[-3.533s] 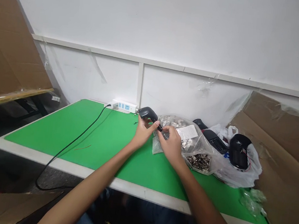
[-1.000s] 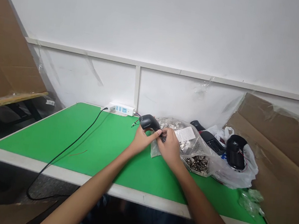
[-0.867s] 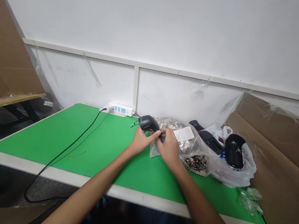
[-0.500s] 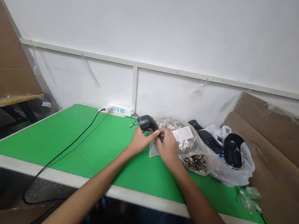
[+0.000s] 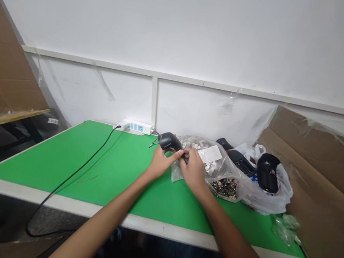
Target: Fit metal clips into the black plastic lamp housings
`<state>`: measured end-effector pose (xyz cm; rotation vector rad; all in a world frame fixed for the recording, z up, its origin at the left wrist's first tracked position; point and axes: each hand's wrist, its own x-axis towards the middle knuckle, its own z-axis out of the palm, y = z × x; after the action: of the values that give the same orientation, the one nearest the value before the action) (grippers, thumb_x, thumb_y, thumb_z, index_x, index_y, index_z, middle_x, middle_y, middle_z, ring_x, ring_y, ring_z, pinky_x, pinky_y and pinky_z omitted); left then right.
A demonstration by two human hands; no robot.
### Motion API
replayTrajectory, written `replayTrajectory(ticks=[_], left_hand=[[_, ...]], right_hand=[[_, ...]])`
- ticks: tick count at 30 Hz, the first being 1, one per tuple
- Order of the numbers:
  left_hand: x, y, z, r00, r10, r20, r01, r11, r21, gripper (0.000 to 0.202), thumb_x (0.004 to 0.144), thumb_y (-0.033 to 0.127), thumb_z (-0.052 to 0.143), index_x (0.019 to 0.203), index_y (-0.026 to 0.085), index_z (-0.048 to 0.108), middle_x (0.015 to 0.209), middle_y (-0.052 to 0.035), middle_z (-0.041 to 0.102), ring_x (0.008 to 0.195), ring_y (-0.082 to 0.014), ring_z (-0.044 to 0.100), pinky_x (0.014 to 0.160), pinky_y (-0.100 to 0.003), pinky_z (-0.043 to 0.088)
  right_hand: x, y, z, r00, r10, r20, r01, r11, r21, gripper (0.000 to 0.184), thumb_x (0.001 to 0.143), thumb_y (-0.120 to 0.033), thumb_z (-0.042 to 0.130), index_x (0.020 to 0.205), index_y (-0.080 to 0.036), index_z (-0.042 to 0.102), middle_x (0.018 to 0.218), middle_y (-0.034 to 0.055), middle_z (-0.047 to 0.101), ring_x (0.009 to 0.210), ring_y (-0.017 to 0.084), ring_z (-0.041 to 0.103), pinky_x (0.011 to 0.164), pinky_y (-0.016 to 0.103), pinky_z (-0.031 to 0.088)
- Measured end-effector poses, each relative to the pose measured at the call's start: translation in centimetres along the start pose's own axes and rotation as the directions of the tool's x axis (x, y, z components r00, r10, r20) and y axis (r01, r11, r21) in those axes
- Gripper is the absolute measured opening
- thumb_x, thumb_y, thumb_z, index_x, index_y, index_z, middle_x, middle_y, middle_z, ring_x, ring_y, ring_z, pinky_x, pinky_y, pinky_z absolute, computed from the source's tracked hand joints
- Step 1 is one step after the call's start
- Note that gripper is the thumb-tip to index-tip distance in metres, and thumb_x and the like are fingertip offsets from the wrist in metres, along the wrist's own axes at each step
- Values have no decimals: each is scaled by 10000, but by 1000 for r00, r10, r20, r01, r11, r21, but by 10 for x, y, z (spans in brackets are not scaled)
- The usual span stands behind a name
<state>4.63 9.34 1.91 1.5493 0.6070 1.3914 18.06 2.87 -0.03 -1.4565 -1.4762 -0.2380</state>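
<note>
Two hands, one left hand [image 5: 160,161] and one right hand [image 5: 194,169], on one black curved device [image 5: 169,141]; one green tabletop [image 5: 118,164]; one white power strip [image 5: 144,128] with three blue socket panels [image 5: 140,128]; one black cable [image 5: 78,170]; one loose thin wire [image 5: 87,179] lying flat; one clear bag [image 5: 176,175] bearing one white label [image 5: 210,153]; small metal parts [image 5: 224,188], too many to count; three other black casings [image 5: 266,173], one partly hidden; one white plastic bag [image 5: 280,199]; two large upright cardboard sheets [image 5: 315,178], one at each side.

Black curved device [image 5: 167,141] — green tabletop [image 5: 117,168] edged white
</note>
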Motion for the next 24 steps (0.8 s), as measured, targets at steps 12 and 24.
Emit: replayTrajectory(ticks=[12,24], left_hand=[[-2,8,2,998,3,57,0,999,-36,678,732,494,915,1288,196,664,1192,-115,766,1033,-233,727,941,-370,583],[-3,6,-3,994,34,108,-32,999,-27,736,774,545,871,1377,209,615,1143,-108,773,1124,-280,728,1075,-467,556]], right_hand=[[1,-1,2,1000,2,1,-2,1000,1,284,984,-367,550,1197,-185,599,1090,137,713,966,283,682,837,416,549],[3,-3,-1,999,20,42,-21,1000,13,224,959,-379,581,1102,-208,564,1023,94,692,906,252,672,793,375,521]])
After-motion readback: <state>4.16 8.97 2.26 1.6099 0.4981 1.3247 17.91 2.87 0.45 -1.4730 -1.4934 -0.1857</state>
